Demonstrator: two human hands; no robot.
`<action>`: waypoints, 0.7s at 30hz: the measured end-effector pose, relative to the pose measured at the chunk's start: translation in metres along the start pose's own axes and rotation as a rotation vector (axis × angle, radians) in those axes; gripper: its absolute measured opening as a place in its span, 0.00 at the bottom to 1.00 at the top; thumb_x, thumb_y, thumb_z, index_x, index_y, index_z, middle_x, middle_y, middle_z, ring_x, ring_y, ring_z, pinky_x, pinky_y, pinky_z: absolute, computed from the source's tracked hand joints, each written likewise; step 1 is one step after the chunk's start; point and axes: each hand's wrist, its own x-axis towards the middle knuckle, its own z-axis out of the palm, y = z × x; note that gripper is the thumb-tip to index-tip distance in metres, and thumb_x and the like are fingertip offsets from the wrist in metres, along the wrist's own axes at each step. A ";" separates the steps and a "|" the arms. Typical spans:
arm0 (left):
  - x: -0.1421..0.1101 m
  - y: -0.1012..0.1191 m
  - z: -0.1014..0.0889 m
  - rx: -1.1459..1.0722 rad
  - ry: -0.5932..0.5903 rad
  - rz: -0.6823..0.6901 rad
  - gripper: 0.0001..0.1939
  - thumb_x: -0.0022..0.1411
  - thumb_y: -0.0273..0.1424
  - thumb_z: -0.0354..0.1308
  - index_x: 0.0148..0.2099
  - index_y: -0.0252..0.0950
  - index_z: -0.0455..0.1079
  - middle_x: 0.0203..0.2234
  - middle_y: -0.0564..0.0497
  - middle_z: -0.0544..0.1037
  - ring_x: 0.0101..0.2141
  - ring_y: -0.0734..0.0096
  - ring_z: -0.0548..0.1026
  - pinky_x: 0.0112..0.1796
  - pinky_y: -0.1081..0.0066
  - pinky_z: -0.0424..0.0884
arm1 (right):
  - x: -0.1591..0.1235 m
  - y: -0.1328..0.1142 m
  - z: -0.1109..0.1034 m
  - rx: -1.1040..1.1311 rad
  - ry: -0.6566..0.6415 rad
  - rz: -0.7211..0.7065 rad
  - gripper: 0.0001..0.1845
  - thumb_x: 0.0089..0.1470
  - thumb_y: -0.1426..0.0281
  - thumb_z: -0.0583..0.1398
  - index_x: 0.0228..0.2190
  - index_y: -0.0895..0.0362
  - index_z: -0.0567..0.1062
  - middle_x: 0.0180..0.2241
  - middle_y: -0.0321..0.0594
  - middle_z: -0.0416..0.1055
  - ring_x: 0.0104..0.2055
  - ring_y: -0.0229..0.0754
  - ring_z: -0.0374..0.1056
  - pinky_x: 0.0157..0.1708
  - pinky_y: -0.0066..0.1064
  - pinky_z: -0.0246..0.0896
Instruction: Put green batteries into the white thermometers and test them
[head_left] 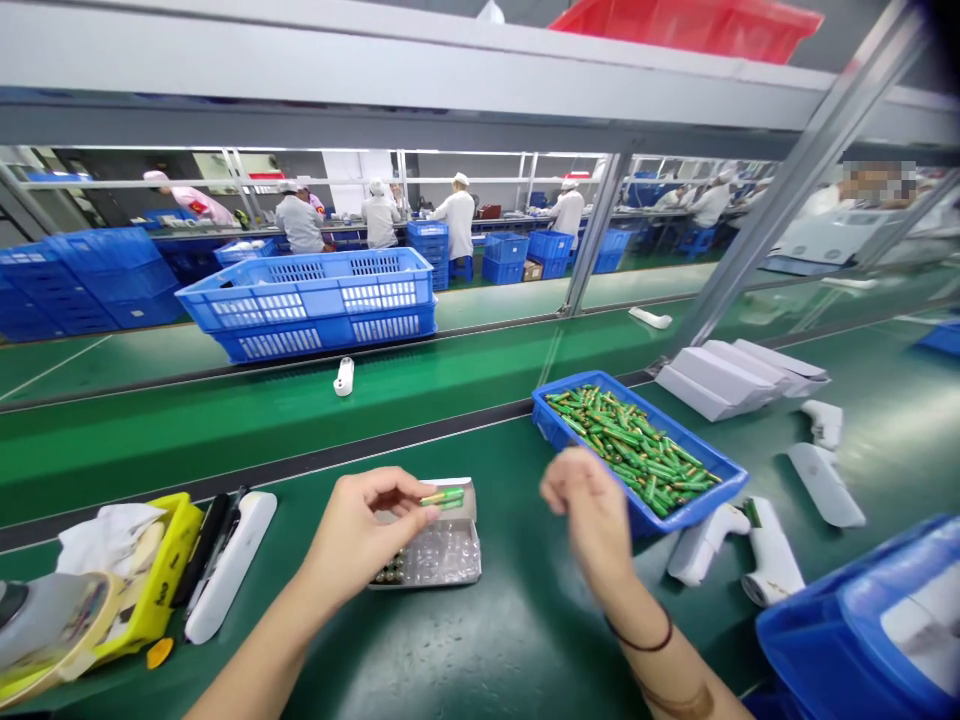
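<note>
My left hand pinches green batteries with gold ends between thumb and fingertips. Just beneath them is a small box with its lid raised and a clear plastic insert inside; several round battery ends show at its left side, partly behind my hand. My right hand hovers at the near left edge of a blue tray heaped with green batteries. Its fingers are curled and slightly blurred, and what they hold, if anything, is hidden.
White thermometer-like housings lie right of the tray, before white cartons. A blue bin stands near right, a yellow basket at left. Beyond runs a green conveyor with blue crates. Metal posts hold an overhead shelf.
</note>
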 end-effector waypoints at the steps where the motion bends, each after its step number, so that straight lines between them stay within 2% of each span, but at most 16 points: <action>1: -0.001 -0.002 0.004 0.014 0.034 0.066 0.02 0.51 0.29 0.65 0.30 0.37 0.76 0.26 0.50 0.80 0.26 0.70 0.75 0.28 0.74 0.70 | -0.002 0.000 0.005 0.075 -0.141 0.086 0.20 0.57 0.52 0.56 0.26 0.55 0.65 0.21 0.33 0.61 0.21 0.34 0.57 0.20 0.28 0.53; 3: -0.004 -0.007 0.016 0.059 0.054 0.232 0.02 0.54 0.28 0.63 0.32 0.37 0.77 0.27 0.51 0.81 0.28 0.70 0.76 0.31 0.73 0.71 | -0.009 0.002 0.018 0.179 -0.357 0.263 0.20 0.53 0.52 0.61 0.28 0.55 0.65 0.28 0.38 0.68 0.23 0.36 0.63 0.22 0.29 0.59; 5: -0.007 -0.011 0.027 0.116 0.026 0.371 0.06 0.58 0.27 0.60 0.37 0.38 0.77 0.30 0.51 0.82 0.32 0.69 0.78 0.36 0.73 0.71 | -0.015 0.003 0.027 0.252 -0.382 0.372 0.21 0.48 0.55 0.66 0.27 0.55 0.62 0.31 0.38 0.69 0.22 0.35 0.65 0.20 0.27 0.58; 7: -0.008 -0.013 0.032 0.127 -0.037 0.410 0.09 0.61 0.26 0.57 0.41 0.39 0.77 0.34 0.50 0.82 0.36 0.69 0.78 0.40 0.72 0.70 | -0.018 0.003 0.029 0.287 -0.368 0.429 0.22 0.46 0.59 0.68 0.26 0.55 0.60 0.29 0.35 0.68 0.21 0.32 0.63 0.18 0.24 0.54; 10: -0.006 -0.009 0.028 0.034 -0.155 0.265 0.09 0.59 0.25 0.58 0.40 0.40 0.78 0.33 0.52 0.81 0.34 0.70 0.78 0.38 0.74 0.70 | -0.016 0.001 0.023 0.348 -0.447 0.524 0.20 0.46 0.60 0.68 0.27 0.57 0.64 0.25 0.33 0.67 0.21 0.31 0.62 0.19 0.23 0.53; 15: 0.006 -0.006 0.016 -0.212 -0.214 0.033 0.06 0.52 0.24 0.62 0.32 0.39 0.78 0.26 0.53 0.80 0.29 0.70 0.76 0.34 0.74 0.70 | -0.014 -0.001 0.017 0.443 -0.564 0.635 0.22 0.43 0.63 0.69 0.27 0.57 0.61 0.28 0.34 0.68 0.24 0.31 0.63 0.22 0.22 0.53; 18: 0.010 -0.008 0.007 -0.256 -0.125 0.003 0.03 0.53 0.29 0.62 0.31 0.39 0.77 0.26 0.52 0.80 0.29 0.69 0.76 0.32 0.73 0.70 | -0.012 0.000 0.015 0.353 -0.550 0.600 0.23 0.41 0.65 0.70 0.26 0.56 0.60 0.30 0.35 0.68 0.25 0.32 0.62 0.23 0.24 0.54; 20: 0.009 -0.010 0.004 -0.099 -0.052 0.036 0.04 0.54 0.31 0.62 0.33 0.39 0.77 0.29 0.51 0.80 0.31 0.69 0.75 0.34 0.72 0.69 | -0.004 0.000 0.006 0.175 -0.441 0.425 0.21 0.44 0.64 0.67 0.26 0.55 0.59 0.31 0.36 0.68 0.27 0.34 0.63 0.26 0.27 0.57; 21: 0.008 -0.011 0.005 0.003 -0.051 0.053 0.05 0.54 0.30 0.61 0.35 0.40 0.77 0.31 0.52 0.80 0.31 0.69 0.74 0.34 0.72 0.69 | 0.003 0.001 -0.002 0.044 -0.329 0.283 0.19 0.47 0.64 0.65 0.26 0.54 0.58 0.32 0.36 0.67 0.29 0.36 0.64 0.29 0.29 0.59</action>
